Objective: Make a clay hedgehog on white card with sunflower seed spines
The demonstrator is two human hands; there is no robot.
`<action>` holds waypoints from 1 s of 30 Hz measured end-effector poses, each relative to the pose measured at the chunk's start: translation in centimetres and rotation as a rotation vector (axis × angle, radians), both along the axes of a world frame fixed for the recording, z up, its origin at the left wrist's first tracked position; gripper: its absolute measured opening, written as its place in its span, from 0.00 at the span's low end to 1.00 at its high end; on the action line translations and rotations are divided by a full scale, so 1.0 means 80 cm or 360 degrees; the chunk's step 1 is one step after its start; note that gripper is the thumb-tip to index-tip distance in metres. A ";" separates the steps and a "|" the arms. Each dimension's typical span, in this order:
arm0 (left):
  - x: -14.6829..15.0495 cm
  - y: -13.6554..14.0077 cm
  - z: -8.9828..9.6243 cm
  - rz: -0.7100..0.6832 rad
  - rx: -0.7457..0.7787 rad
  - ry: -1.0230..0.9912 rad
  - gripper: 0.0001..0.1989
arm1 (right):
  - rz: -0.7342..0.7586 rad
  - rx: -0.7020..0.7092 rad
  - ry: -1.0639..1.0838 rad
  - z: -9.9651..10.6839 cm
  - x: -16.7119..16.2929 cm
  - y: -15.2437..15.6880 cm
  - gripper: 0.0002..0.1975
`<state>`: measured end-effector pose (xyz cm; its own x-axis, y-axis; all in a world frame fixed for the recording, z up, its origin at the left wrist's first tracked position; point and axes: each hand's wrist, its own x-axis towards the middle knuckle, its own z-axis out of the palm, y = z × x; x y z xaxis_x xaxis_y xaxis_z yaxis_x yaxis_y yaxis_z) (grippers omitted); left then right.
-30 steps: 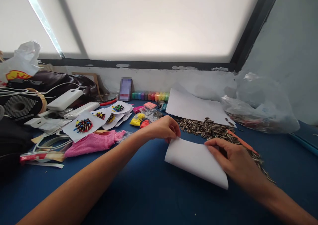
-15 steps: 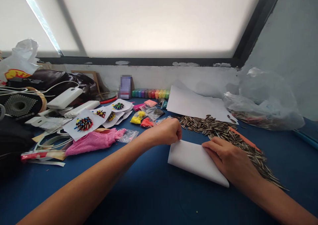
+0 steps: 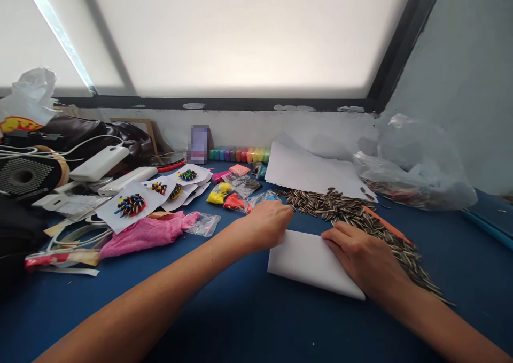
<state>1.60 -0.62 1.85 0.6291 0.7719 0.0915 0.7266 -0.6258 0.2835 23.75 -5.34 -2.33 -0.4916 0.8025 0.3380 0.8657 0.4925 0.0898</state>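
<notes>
A white sheet of paper [image 3: 312, 261], folded over, lies on the blue tabletop in front of me, with a rounded near edge. My left hand [image 3: 269, 224] is closed at its upper left corner; the knuckles face up and the fingertips are hidden. At the paper's right side, my right hand [image 3: 363, 253] has its fingers together, with thumb and forefinger on the upper edge. Just beyond both hands spreads a heap of striped sunflower seeds [image 3: 320, 202], some reaching down past my right wrist.
White paper sheets [image 3: 308, 170] lie behind the seeds, left of a clear plastic bag [image 3: 425, 170]. Small packets of coloured clay [image 3: 220, 193] sit left of centre. Farther left are paper pieces with seed-and-clay figures [image 3: 132, 205], a pink cloth [image 3: 144, 234] and a white power bank [image 3: 100, 162].
My left hand has shifted slightly down over the paper's upper left corner. The right hand keeps its place on the paper, and the whole view has moved a little.
</notes>
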 end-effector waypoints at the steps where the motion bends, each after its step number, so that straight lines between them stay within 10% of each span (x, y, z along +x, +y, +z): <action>1: 0.002 -0.002 0.004 -0.0007 -0.0015 0.0119 0.10 | 0.0002 -0.0001 0.0006 0.000 0.000 0.000 0.14; 5: 0.010 -0.008 0.009 -0.0193 0.0092 0.0524 0.11 | 0.0001 0.0000 0.0029 -0.001 0.000 0.000 0.13; 11: 0.004 0.000 -0.007 -0.0489 0.0128 0.0282 0.15 | 0.0006 0.0001 0.0021 -0.003 0.000 0.000 0.11; 30: 0.023 -0.023 -0.004 -0.0581 0.0117 0.0372 0.15 | -0.0015 0.0083 -0.0007 0.004 0.007 0.001 0.11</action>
<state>3.42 -2.44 1.52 0.8698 0.4919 -0.0393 0.4934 -0.8658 0.0831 24.29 -5.28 -2.04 -0.4857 0.7885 0.3772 0.8698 0.4790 0.1187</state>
